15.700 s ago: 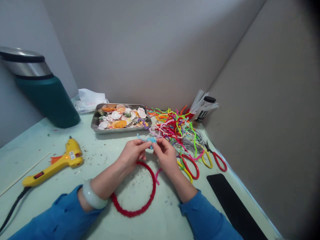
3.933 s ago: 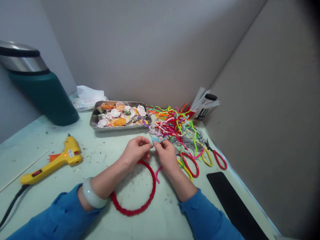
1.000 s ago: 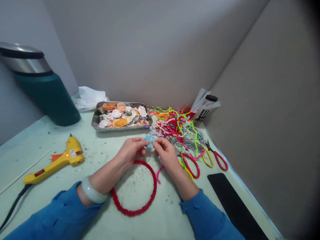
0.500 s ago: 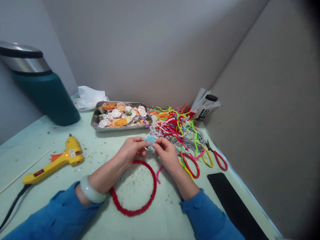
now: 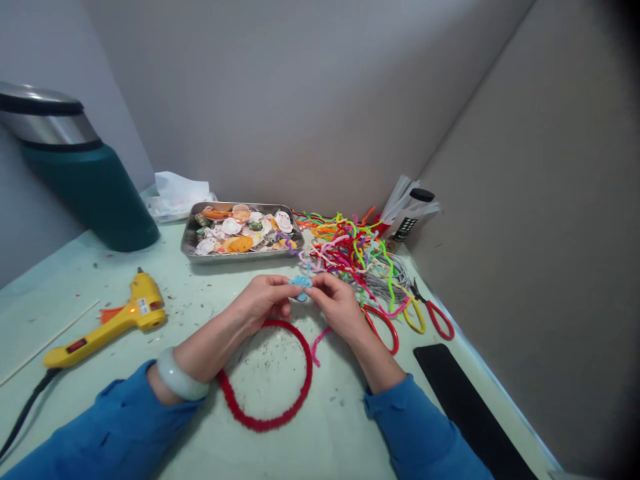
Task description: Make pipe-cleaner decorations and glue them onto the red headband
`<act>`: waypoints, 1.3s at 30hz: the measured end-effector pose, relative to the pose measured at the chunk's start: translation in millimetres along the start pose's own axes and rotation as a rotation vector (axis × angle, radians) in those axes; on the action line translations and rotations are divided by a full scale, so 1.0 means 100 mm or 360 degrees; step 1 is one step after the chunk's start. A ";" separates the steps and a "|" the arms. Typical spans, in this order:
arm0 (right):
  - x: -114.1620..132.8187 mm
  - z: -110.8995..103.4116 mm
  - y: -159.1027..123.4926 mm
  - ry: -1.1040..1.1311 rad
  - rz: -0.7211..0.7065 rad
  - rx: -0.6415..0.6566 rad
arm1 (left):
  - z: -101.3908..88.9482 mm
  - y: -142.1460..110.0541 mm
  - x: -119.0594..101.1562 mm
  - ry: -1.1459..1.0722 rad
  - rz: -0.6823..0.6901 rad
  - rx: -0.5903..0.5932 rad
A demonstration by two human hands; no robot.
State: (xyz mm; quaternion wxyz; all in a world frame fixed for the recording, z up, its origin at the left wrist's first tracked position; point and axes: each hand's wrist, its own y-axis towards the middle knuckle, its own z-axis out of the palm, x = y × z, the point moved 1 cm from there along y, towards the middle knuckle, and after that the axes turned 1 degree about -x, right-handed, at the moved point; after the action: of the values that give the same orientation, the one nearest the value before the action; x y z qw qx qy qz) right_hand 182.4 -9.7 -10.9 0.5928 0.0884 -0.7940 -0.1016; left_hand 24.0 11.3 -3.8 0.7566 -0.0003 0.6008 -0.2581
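Between my two hands is a small light-blue pipe cleaner flower [image 5: 301, 283], its loops bunched together and a short end sticking up. My left hand [image 5: 267, 298] pinches its left side with thumb and forefinger. From the other side, my right hand [image 5: 334, 300] grips it with thumb and fingertips. Below them a red fuzzy ring [image 5: 265, 425] lies flat on the table, partly hidden by my left forearm. A pink pipe cleaner [image 5: 316, 348] pokes out from under my right hand.
A metal tray [image 5: 240, 259] of seashells stands behind my hands, beside a heap of coloured pipe cleaners [image 5: 350, 250]. Red-handled scissors [image 5: 440, 320] lie right, near a black strip [image 5: 463, 400]. A yellow glue gun [image 5: 115, 323] and green bottle [image 5: 95, 193] are left.
The blue flower has turned slightly between my fingers, and a loop now shows lower down. My right hand and forearm have shifted a little. Elsewhere, the things stay in place.
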 end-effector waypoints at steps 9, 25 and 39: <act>0.03 -0.06 0.00 -0.0171 -0.0116 -0.0007 | -0.05 0.01 0.00 0.0163 0.0027 0.0082; 0.08 -0.05 -0.06 -0.0955 -0.0738 -0.0065 | 0.04 -0.02 -0.02 0.0244 0.0102 -0.0068; 0.06 -0.05 0.02 0.0205 0.0084 -0.0173 | 0.10 -0.05 -0.02 0.0494 0.0100 0.0082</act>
State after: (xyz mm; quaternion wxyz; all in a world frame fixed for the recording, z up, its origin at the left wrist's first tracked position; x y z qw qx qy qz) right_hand 185.7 -9.5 -3.2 0.6491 0.0416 -0.7495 -0.1231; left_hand 30.9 4.6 2.2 0.6621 0.0777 0.7034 -0.2467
